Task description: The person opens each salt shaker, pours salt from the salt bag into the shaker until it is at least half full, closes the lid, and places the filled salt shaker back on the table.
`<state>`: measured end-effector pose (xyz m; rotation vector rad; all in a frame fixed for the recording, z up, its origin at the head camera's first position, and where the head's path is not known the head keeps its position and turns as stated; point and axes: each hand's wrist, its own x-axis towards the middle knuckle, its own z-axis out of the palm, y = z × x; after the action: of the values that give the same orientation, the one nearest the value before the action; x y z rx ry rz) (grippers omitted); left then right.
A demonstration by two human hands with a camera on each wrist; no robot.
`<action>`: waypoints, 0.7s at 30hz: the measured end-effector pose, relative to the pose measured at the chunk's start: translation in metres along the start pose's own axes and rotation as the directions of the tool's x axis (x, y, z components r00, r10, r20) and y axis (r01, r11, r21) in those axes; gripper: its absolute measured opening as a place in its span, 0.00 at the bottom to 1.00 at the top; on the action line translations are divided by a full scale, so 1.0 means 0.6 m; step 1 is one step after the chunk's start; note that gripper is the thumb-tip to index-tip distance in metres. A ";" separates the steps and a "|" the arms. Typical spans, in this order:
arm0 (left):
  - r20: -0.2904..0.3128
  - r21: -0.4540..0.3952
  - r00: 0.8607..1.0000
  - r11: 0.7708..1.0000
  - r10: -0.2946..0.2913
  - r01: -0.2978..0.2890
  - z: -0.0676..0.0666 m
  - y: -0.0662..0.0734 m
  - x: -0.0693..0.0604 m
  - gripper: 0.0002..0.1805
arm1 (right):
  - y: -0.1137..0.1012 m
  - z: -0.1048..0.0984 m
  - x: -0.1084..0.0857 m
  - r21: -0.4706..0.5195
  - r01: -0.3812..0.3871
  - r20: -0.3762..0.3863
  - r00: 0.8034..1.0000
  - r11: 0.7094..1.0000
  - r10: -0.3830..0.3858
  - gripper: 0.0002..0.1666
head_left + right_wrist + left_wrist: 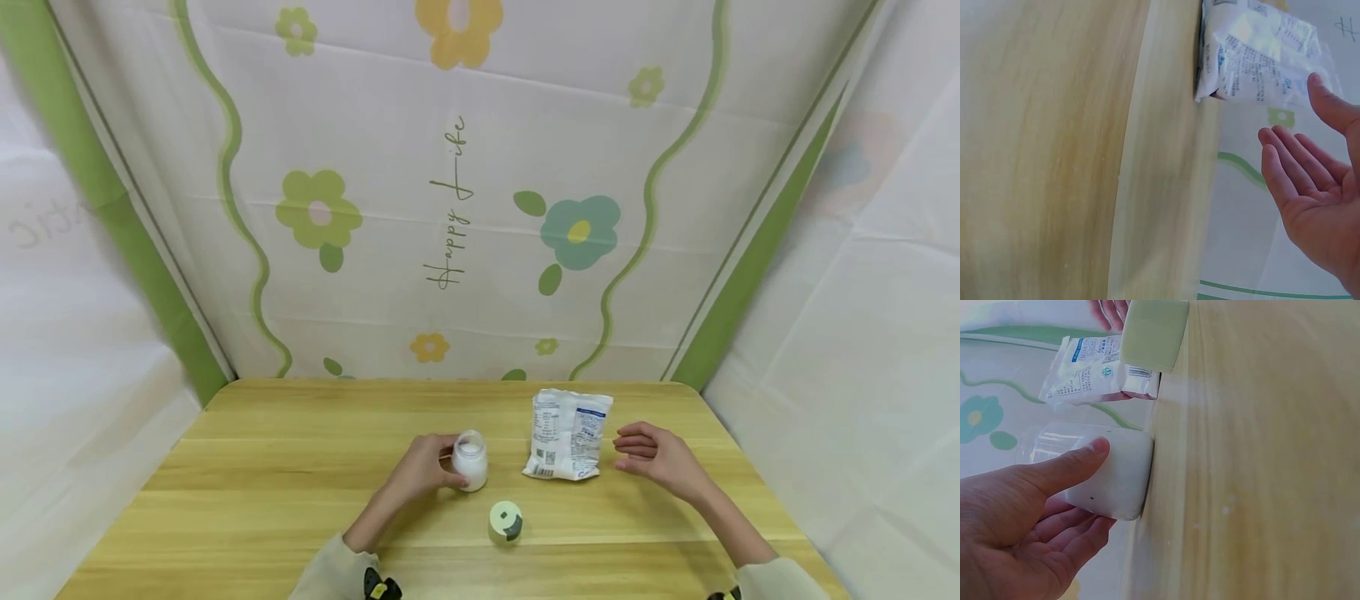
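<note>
A clear jar (pixel 470 462) filled with white contents stands upright and uncovered on the table. My left hand (pixel 424 465) grips it from the left, thumb on one side and fingers on the other, as the left wrist view also shows at the jar (pixel 1116 469). To the right, a white printed bag (pixel 568 435) stands upright. Just right of the bag, apart from it, is my right hand (pixel 660 457), holding nothing, its fingers loosely extended in the right wrist view. A pale green lid (pixel 505 523) sits on the table in front of the jar and bag.
All of these stand on a wooden table (pixel 300 475). A white floral cloth (pixel 390 275) rises behind its far edge, and white cloth sides (pixel 862 333) flank it left and right.
</note>
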<state>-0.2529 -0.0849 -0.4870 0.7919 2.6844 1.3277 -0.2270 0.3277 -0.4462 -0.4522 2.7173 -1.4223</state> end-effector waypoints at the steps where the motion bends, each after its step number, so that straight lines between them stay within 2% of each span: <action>1: 0.000 -0.001 1.000 1.000 0.000 0.000 0.000 -0.001 0.000 0.34 | -0.005 0.001 -0.005 0.005 -0.015 -0.022 1.000 1.000 0.015 0.32; 3: 0.001 -0.003 1.000 1.000 -0.001 0.001 0.000 -0.001 0.000 0.34 | -0.014 0.005 -0.014 0.033 -0.039 -0.041 0.998 0.999 0.040 0.31; 6: 0.000 0.000 1.000 1.000 -0.002 0.002 0.000 -0.002 0.000 0.33 | -0.027 0.013 -0.024 0.086 -0.027 -0.012 1.000 0.996 0.028 0.31; 11: -0.002 0.006 1.000 1.000 -0.001 0.001 0.001 0.000 0.002 0.33 | -0.035 0.040 -0.027 0.128 0.059 0.076 0.995 0.990 -0.069 0.31; 16: 0.002 0.004 1.000 1.000 0.006 -0.006 0.005 0.000 0.005 0.33 | -0.040 0.080 -0.024 0.155 0.121 0.181 0.972 0.980 -0.149 0.31; 21: -0.002 0.006 1.000 1.000 0.009 -0.009 0.008 0.002 0.011 0.33 | -0.047 0.124 -0.013 0.184 0.142 0.269 0.944 0.973 -0.189 0.33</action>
<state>-0.2570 -0.0780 -0.4880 0.8052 2.6901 1.3242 -0.2004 0.2555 -0.4670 -0.8225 2.3629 -1.4693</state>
